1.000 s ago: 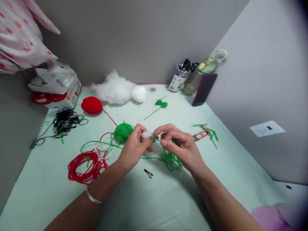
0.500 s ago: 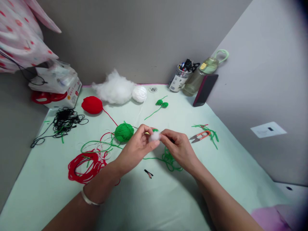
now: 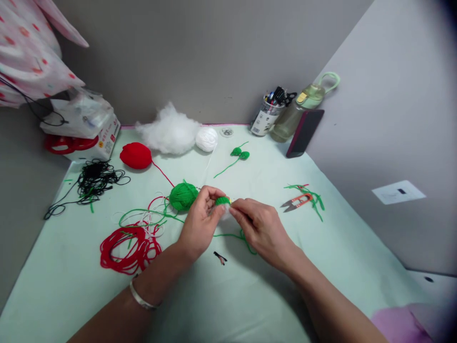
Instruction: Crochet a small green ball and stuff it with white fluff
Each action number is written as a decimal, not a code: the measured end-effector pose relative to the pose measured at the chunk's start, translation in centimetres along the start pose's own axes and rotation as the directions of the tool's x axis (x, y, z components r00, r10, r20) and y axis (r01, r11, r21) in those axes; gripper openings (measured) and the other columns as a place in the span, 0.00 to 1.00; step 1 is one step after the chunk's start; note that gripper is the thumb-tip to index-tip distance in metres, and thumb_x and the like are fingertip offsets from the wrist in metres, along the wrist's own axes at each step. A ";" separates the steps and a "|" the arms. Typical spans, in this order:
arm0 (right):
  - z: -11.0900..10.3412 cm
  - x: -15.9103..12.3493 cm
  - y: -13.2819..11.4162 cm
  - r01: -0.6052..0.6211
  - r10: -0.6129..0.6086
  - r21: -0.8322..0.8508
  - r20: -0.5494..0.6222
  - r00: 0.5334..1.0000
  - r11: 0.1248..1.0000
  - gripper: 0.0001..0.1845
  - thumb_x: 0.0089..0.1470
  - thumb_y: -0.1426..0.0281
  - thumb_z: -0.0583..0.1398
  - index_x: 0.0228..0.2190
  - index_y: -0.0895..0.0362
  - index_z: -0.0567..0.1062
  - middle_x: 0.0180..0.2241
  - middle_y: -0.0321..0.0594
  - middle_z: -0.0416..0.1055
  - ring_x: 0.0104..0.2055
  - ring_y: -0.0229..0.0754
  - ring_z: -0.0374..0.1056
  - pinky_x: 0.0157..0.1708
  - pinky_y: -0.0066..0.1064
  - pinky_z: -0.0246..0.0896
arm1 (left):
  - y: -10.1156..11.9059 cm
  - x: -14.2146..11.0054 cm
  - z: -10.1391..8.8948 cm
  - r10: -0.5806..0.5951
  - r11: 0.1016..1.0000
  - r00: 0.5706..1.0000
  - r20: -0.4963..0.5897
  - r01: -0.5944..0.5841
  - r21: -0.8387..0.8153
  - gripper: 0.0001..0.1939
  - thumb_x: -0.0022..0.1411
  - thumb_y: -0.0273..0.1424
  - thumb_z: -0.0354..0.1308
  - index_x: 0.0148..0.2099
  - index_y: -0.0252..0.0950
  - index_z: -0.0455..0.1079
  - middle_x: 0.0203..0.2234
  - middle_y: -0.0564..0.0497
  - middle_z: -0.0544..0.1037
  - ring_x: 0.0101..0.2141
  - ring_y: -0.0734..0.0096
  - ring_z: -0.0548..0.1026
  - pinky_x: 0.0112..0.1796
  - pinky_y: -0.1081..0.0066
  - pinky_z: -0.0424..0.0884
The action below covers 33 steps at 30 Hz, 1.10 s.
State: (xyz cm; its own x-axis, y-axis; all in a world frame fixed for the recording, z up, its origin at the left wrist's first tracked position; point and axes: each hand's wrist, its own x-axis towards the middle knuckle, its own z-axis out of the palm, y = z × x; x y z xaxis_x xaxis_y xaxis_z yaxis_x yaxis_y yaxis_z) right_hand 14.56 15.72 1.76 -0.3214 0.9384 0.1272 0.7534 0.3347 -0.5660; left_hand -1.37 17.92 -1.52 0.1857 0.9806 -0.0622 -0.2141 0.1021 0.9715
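Above the middle of the table, my left hand (image 3: 200,221) is closed around a small green crocheted piece (image 3: 223,201), whose rim shows between thumb and fingers. A tuft of white stuffing (image 3: 226,213) pokes out at its near side. My right hand (image 3: 260,226) pinches at that tuft with thumb and forefinger, its fingertips meeting the left hand's. A small yellow-orange bit shows behind the piece; I cannot make out what it belongs to. Just left of my left hand lies a green yarn ball (image 3: 183,196). Loose green yarn (image 3: 246,240) lies beneath my right hand.
Orange-handled thread snips (image 3: 299,202) lie beside green scraps on the right. At the back are a stuffing heap (image 3: 171,131), white yarn ball (image 3: 206,139), green leaf-like pieces (image 3: 240,153), pen cup (image 3: 266,116), bottle (image 3: 291,119) and phone (image 3: 305,133). Red (image 3: 121,250) and black (image 3: 98,176) yarn lie left.
My left hand has turned, so the green piece shows more and the stuffing now sits lower, near its underside. My right hand has shifted slightly left and down, covering more of the loose green yarn.
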 end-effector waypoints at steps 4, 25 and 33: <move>0.8 -0.2 -0.6 -0.001 0.001 -0.015 -0.002 1.000 1.000 0.15 0.67 0.70 0.52 0.27 0.55 0.69 0.24 0.36 0.65 0.26 0.39 0.59 0.29 0.31 0.50 | -0.4 0.2 0.1 0.036 0.999 0.998 -0.057 -0.034 0.034 0.07 0.58 0.27 0.61 0.39 0.38 0.67 0.34 0.51 0.75 0.39 0.65 0.75 0.44 0.66 0.70; -1.1 -0.1 -0.5 0.030 -0.032 0.093 0.016 0.999 0.995 0.11 0.69 0.71 0.53 0.33 0.56 0.70 0.26 0.36 0.68 0.28 0.38 0.63 0.31 0.28 0.55 | 0.2 0.1 -0.2 0.025 0.998 0.999 0.047 -0.022 -0.064 0.09 0.60 0.28 0.66 0.40 0.38 0.68 0.35 0.52 0.78 0.37 0.69 0.76 0.40 0.69 0.71; 0.7 -0.1 -0.9 -0.058 0.051 0.198 0.041 0.998 0.979 0.12 0.68 0.73 0.55 0.31 0.55 0.73 0.25 0.34 0.68 0.26 0.38 0.61 0.29 0.30 0.55 | -0.5 0.5 -0.2 -0.052 0.997 0.998 -0.040 0.050 -0.064 0.07 0.56 0.26 0.63 0.36 0.38 0.67 0.30 0.55 0.77 0.32 0.72 0.73 0.35 0.71 0.68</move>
State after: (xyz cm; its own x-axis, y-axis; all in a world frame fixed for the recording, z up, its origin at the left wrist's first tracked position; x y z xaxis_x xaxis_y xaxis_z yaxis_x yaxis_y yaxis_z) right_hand 13.48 15.29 1.70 -0.3060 0.9498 0.0650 0.6422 0.2563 -0.7224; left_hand -1.33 18.42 -2.08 0.1577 0.9799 -0.1222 -0.2654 0.1613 0.9506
